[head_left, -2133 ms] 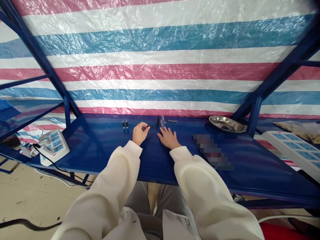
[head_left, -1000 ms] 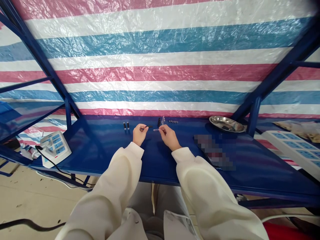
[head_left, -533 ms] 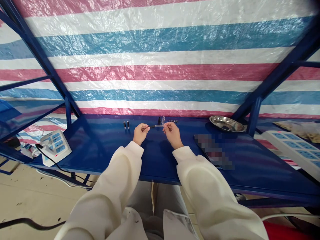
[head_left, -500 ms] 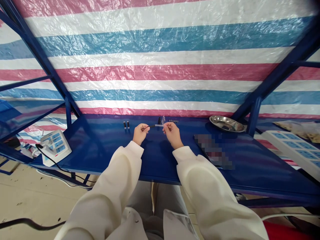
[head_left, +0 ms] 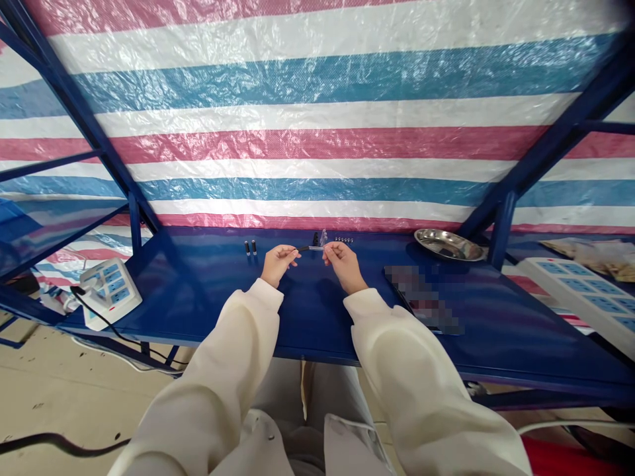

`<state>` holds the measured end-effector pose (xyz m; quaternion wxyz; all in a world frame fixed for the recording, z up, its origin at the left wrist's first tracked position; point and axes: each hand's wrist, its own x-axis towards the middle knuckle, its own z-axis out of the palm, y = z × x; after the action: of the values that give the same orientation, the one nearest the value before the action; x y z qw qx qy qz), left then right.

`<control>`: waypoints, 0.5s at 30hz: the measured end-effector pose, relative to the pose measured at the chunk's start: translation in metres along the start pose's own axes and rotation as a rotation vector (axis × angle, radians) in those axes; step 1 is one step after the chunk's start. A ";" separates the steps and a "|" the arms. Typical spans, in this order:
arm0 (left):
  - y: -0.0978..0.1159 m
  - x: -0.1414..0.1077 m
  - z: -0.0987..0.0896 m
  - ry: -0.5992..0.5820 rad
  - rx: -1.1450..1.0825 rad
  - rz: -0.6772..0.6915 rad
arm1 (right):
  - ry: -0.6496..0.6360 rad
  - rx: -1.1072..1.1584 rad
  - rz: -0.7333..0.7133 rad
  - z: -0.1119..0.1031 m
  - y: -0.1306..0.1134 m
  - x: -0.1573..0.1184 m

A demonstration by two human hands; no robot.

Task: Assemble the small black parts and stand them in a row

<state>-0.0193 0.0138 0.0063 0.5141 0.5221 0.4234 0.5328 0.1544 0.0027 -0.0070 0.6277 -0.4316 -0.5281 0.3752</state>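
Between my two hands a thin pen-like piece (head_left: 312, 248), black at its left end and clear at its right, lies level above the blue table (head_left: 198, 284). My left hand (head_left: 279, 263) pinches the black end. The clear end is between the closed fingertips of my right hand (head_left: 342, 262). Just behind the piece stand small black parts (head_left: 315, 238) and clear parts (head_left: 324, 237). A row of several small metallic parts (head_left: 343, 240) lies to their right. Left of my left hand are two short black cylinders (head_left: 251, 248) with pale tops.
A shiny metal dish (head_left: 449, 244) sits at the back right. In front of it lies a dark flat object (head_left: 421, 299), blurred out. White power strips stand at the left (head_left: 110, 291) and far right (head_left: 585, 291). A striped sheet (head_left: 317, 142) hangs behind the table.
My left hand has shifted slightly left, its fingers a little more extended. My right hand has hardly moved, and the piece is still between both hands.
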 end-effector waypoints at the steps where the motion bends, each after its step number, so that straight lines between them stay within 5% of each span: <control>1: 0.000 0.000 0.000 -0.004 -0.008 0.003 | -0.004 -0.001 0.000 0.000 0.000 0.000; 15: 0.004 -0.007 0.004 -0.126 0.086 -0.027 | -0.140 -0.046 0.009 0.004 0.003 -0.002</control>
<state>-0.0166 0.0058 0.0101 0.5239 0.5705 0.4197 0.4731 0.1498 0.0024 -0.0100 0.5774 -0.4211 -0.5774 0.3949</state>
